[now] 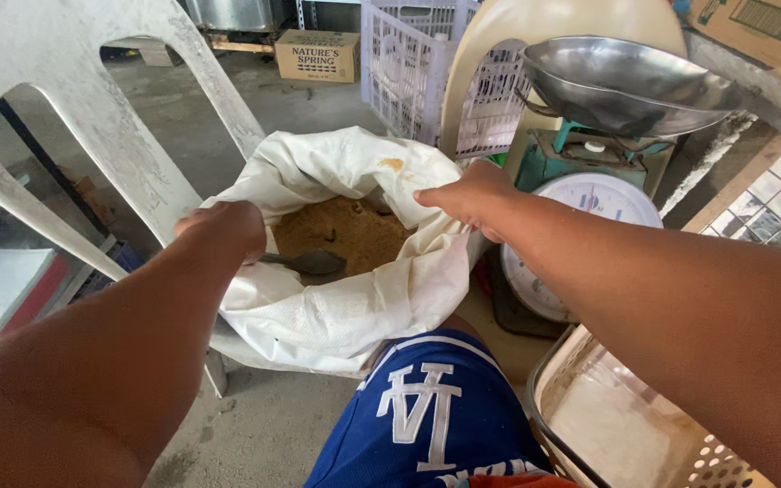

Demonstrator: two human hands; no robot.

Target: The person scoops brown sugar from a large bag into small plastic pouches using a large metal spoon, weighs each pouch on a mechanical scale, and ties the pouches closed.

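Your left hand [228,230] is clenched on the rolled-down left rim of the white woven plastic sack [345,307], and your right hand [467,194] grips the rim on the opposite, right side, so the open mouth lies between your two hands. The sack sits on the seat of a white plastic chair [92,117], filled with brown grainy powder [345,230] in which a dark metal scoop [309,262] lies nearer your left hand. Just beside your right hand stands a teal dial scale with a steel pan [621,81].
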